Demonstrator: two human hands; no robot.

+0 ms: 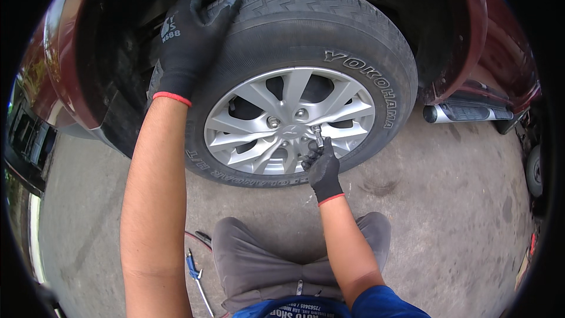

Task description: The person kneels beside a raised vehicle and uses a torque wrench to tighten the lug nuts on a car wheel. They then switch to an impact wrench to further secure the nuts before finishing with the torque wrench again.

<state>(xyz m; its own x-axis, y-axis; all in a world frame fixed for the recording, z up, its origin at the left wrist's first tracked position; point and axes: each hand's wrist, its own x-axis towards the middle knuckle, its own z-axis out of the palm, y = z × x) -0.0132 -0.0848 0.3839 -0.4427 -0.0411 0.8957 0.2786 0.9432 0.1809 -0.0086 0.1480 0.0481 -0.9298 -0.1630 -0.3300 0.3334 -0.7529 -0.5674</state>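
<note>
A car wheel with a black tyre [329, 29] and a silver multi-spoke alloy rim [259, 97] stands in the wheel arch of a dark red vehicle [506, 35]. My left hand [188, 41], in a black glove with a red cuff, presses flat on the upper left of the tyre tread. My right hand [322, 168], gloved the same, pinches a silver lug nut [318, 133] at the lower right of the hub. Two other lug nuts [273, 122] sit on the hub nearby.
I crouch on a stained concrete floor [459, 200], my grey-trousered knees [253, 259] just below the wheel. A blue-handled tool [194, 268] lies on the floor by my left knee. A chrome side step [465, 112] juts out to the right of the wheel.
</note>
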